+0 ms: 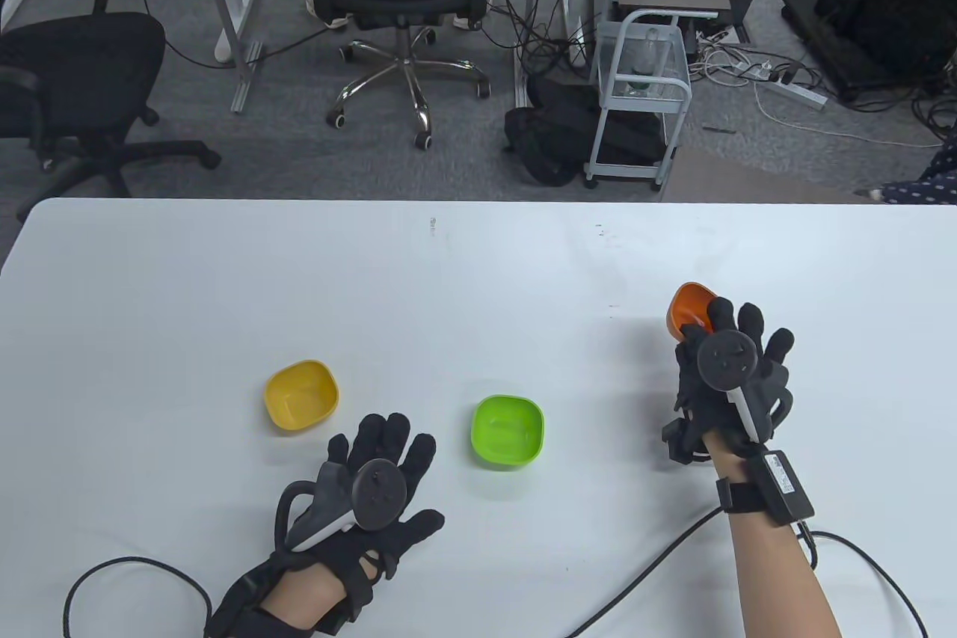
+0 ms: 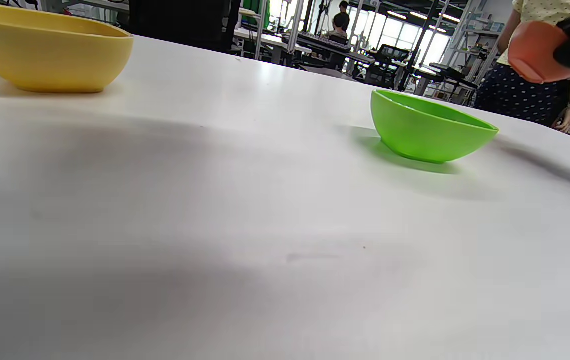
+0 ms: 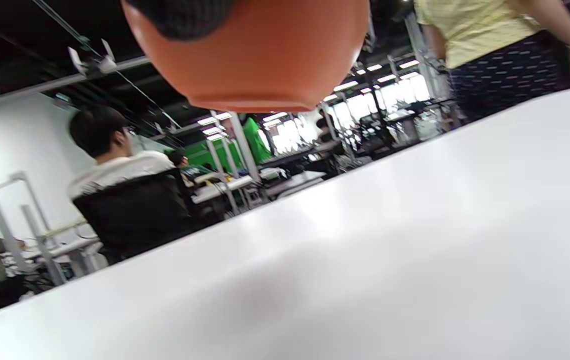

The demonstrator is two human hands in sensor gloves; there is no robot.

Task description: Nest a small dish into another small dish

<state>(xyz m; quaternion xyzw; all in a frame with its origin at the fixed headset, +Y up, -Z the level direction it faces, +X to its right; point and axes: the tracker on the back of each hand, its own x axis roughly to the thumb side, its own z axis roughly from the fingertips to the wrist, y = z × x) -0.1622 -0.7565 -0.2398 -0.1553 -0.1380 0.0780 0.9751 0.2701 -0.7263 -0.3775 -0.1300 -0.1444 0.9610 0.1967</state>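
Note:
My right hand [image 1: 729, 357] grips a small orange dish [image 1: 689, 309] and holds it lifted above the table at the right; the dish fills the top of the right wrist view [image 3: 255, 60] and shows in the left wrist view [image 2: 535, 52]. A green dish [image 1: 507, 431] sits upright on the white table [image 1: 478, 279] at the front centre, also in the left wrist view [image 2: 427, 127]. A yellow dish [image 1: 300, 396] sits upright to its left, also in the left wrist view [image 2: 45, 50]. My left hand [image 1: 377, 477] lies flat and empty, fingers spread, between the yellow and green dishes.
Cables trail from both wrists along the table's front edge [image 1: 643, 578]. Office chairs [image 1: 404, 2] and a small cart [image 1: 635, 99] stand on the floor beyond the far edge. A person [image 3: 510, 45] stands at the table's far right.

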